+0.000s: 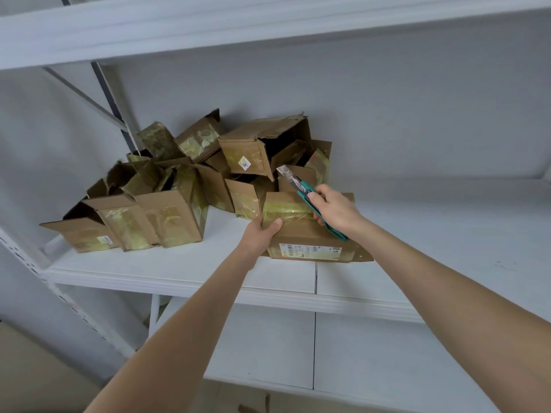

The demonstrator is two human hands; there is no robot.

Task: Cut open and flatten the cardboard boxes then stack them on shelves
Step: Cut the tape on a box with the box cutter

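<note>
The left hand [262, 231] is curled round the upper left corner of a brown cardboard box [310, 236], with the thumb laid on its top face. A teal utility knife [302, 189] is gripped in the right hand [334, 208], all fingers closed on the handle. The blade is pushed out and points to the upper left, above the far edge of the box.

The box lies in the centre of the frame, close to the front edge of the white shelf [179, 272]. It is still closed, and its far part is wrapped in yellowish clear tape [286, 208]. A white label [310, 251] with barcodes is stuck on the near side; the print is too small to be read.

Behind it and to the left, a pile of boxes [167, 204] is seen, with open flaps, torn edges and the same tape. On one of them a small white sticker [245, 165] with a handwritten mark is placed; the mark cannot be read.

To the right of the box, white shelf surface runs to the right edge of the frame. An upper shelf [208, 25] crosses the top of the frame, and a lower shelf [387, 353] is seen below. A perforated post [59, 296] stands at the lower left.
</note>
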